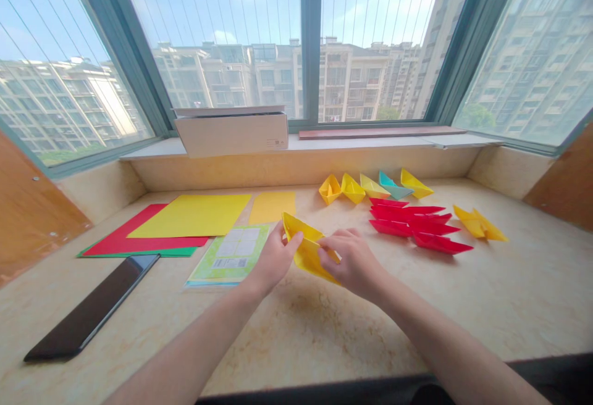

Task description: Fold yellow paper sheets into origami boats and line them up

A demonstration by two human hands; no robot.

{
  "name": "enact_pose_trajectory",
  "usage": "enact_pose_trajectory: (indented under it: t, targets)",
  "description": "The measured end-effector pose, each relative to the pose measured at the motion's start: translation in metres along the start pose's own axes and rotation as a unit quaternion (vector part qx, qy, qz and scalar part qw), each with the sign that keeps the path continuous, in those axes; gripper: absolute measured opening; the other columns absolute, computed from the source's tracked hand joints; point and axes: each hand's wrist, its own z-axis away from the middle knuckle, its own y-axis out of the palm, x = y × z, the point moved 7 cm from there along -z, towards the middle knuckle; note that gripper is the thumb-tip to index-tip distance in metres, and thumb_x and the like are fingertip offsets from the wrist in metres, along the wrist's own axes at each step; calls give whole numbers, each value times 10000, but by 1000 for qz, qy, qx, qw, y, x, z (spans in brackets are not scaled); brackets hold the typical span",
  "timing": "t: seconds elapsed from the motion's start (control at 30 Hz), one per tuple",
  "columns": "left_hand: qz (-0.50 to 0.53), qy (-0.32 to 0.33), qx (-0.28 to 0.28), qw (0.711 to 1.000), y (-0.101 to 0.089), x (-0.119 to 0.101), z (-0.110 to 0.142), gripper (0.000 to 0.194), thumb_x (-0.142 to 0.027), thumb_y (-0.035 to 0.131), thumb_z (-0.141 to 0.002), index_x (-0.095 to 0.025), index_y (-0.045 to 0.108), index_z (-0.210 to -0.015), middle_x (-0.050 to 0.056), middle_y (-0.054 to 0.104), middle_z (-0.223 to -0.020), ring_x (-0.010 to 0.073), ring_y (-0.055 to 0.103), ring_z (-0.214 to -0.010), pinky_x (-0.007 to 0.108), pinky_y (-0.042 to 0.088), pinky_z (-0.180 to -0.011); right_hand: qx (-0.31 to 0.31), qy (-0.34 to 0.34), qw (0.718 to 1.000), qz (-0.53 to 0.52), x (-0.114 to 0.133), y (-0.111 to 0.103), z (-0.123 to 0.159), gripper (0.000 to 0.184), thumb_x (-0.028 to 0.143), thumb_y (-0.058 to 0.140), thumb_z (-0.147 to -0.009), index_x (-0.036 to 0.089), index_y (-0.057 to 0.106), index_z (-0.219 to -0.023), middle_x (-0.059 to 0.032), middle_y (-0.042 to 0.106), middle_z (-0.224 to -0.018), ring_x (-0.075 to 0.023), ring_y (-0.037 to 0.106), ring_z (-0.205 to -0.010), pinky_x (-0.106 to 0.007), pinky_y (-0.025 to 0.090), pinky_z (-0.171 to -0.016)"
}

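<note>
A folded yellow paper boat [311, 255] is held between my two hands, just above the stone counter [296, 343]. My left hand [277, 255] pinches its left end, thumb on the near side. On the right end, my right hand [351, 261] closes its fingers over the upper edge. The paper is tilted, and its far right part is hidden behind my right fingers. Several finished red paper boats [414, 223] stand in rows to the right of my right hand. Behind them is a line of yellow boats [353, 188] with one teal boat [393, 186].
Yellow sheets [192, 215] overlap a red sheet [125, 235] at left, near a green-printed paper packet [231, 254]. A black phone [92, 309] lies at front left. One yellow boat [479, 224] sits far right. A white box [231, 133] rests on the windowsill.
</note>
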Motion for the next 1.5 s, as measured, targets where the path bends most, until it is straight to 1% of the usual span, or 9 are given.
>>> enact_pose_trajectory:
  t: [0.13,0.33,0.43,0.57,0.77,0.97,1.17,1.37,1.5]
  targets:
    - [-1,5,-16,1000,-4,4,-2,356,-365,654,-815,-183,548,-1102,87,671,-1089,211,677,-936,312,547,-801,-2,-20,1000,21,5,-1,0,155,305,594,-916,230,703,-995,-38,753,-861,-196,622,-809,-364,331,-849]
    - [44,-10,29,999,3,4,1,687,-405,610,-865,-219,273,-1434,133,585,-1260,219,654,-1057,361,531,-892,-31,-4,998,54,-9,-8,-1,197,254,561,-932,221,703,-801,-41,746,-921,-205,622,-902,-378,323,-892]
    - [-5,22,-9,1000,-5,-2,-2,734,-408,586,-880,-192,216,-1477,192,446,-1407,260,550,-1232,415,469,-1002,-47,35,996,67,-23,-13,-2,209,256,559,-932,214,711,-794,-48,747,-957,-219,628,-923,-384,331,-884]
    - [-113,72,-64,989,-17,-5,-7,709,-353,607,-856,-184,273,-1459,203,407,-1426,282,505,-1260,476,442,-1026,-24,71,995,69,-34,-11,-2,267,298,530,-952,215,724,-789,-51,757,-907,-228,646,-893,-381,346,-835]
    - [-251,164,-48,953,-15,-8,-8,422,-262,561,-855,-191,512,-1269,133,528,-1288,261,545,-1187,448,485,-982,-63,100,992,38,-45,-22,-3,268,271,497,-956,200,738,-860,-73,760,-913,-225,679,-859,-334,436,-775]
    - [-331,235,-53,912,-11,-19,-4,304,-219,537,-866,-187,578,-1166,117,562,-1221,260,529,-1206,451,451,-1033,-84,131,988,-3,-59,-32,-3,236,263,531,-929,186,752,-902,-90,768,-948,-253,699,-872,-364,500,-802]
    - [-361,269,-53,891,-7,-29,3,213,-208,521,-890,-187,636,-1068,108,568,-1202,254,553,-1179,438,419,-1067,-37,62,996,-46,-43,-22,-5,190,225,568,-916,206,756,-931,-69,767,-951,-227,692,-889,-361,488,-839]
    - [-373,283,-61,882,-9,-34,5,190,-202,508,-901,-187,660,-1014,105,574,-1182,246,570,-1155,419,439,-1045,29,15,998,50,-26,0,-2,192,240,613,-911,245,737,-1057,-62,757,-966,-233,667,-897,-371,419,-830]
    - [-380,292,-66,875,-11,-32,3,188,-220,504,-910,-183,672,-986,102,584,-1159,242,588,-1120,418,462,-1019,76,9,993,88,-19,10,-2,163,220,598,-922,247,746,-983,-49,754,-916,-210,665,-875,-339,382,-799]
